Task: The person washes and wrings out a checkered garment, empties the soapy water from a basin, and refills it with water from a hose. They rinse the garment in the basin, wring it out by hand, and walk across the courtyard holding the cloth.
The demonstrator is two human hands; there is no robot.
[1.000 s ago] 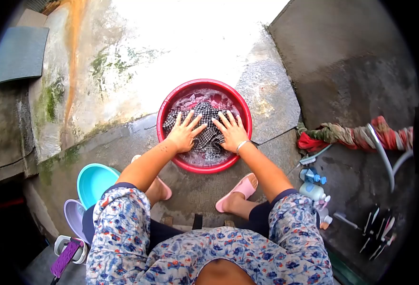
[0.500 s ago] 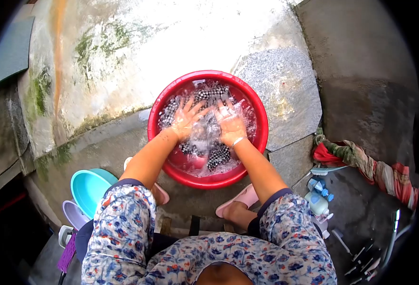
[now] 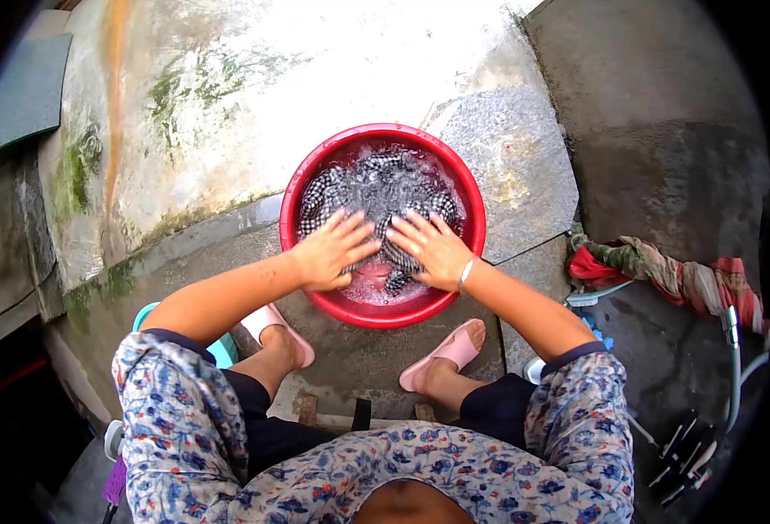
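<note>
A round red basin (image 3: 479,229) on the ground holds water and a black-and-white checked cloth (image 3: 325,194), partly under the surface. My left hand (image 3: 336,251), fingers spread and palm down, is over the near left part of the basin. Opposite it, my right hand (image 3: 430,249) is likewise spread, with a bracelet (image 3: 465,274) at the wrist. Both hands are at or just above the wet cloth; whether they touch it I cannot tell. Neither grips anything.
Pink slippers (image 3: 444,356) are on my feet, just this side of the basin. A turquoise basin (image 3: 224,351) shows partly behind my left arm. To the right lie a brush (image 3: 596,295), a twisted cloth (image 3: 677,278) and a hose with a metal end (image 3: 732,327). A concrete wall (image 3: 227,113) rises ahead.
Both hands have drawn back toward me, from deep in the basin to its near side. My elbows have spread outward. The splashing water has settled somewhat.
</note>
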